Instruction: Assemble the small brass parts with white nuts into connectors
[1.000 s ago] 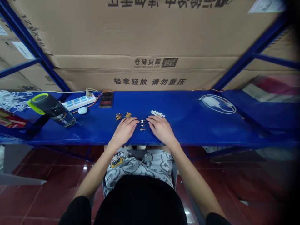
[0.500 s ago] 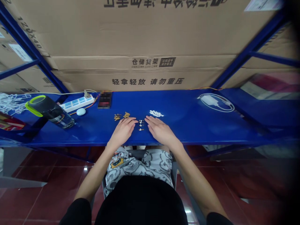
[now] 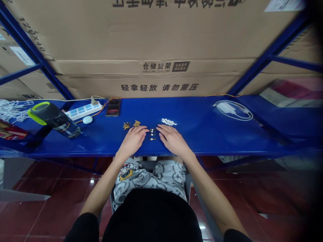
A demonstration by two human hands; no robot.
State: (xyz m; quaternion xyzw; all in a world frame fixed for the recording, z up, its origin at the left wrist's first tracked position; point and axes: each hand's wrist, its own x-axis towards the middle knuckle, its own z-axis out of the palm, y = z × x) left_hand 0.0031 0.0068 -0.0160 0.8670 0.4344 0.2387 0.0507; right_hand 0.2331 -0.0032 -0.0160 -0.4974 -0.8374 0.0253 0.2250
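My left hand [image 3: 135, 138] lies flat on the blue tabletop, fingers stretched out, holding nothing. On the other side, my right hand [image 3: 173, 138] rests the same way, palm down. Between them a short column of small pieces [image 3: 152, 134] lies on the table, each a white part with a thin brass-coloured pin. Just beyond my left fingertips are two small heaps of brass-coloured, screw-like pieces, one to the left [image 3: 126, 125] and one to the right [image 3: 137, 123]. A cluster of small white pieces [image 3: 169, 122] sits beyond my right hand. Their exact kind is too small to tell.
A dark bottle with a green loop [image 3: 58, 121] leans at the left, near a white power strip [image 3: 83, 111] and a pale round object [image 3: 87, 120]. A blurred dark item [image 3: 113, 107] lies behind. A white charger with coiled cable [image 3: 233, 110] is at the right. Cardboard [image 3: 156, 40] stands behind.
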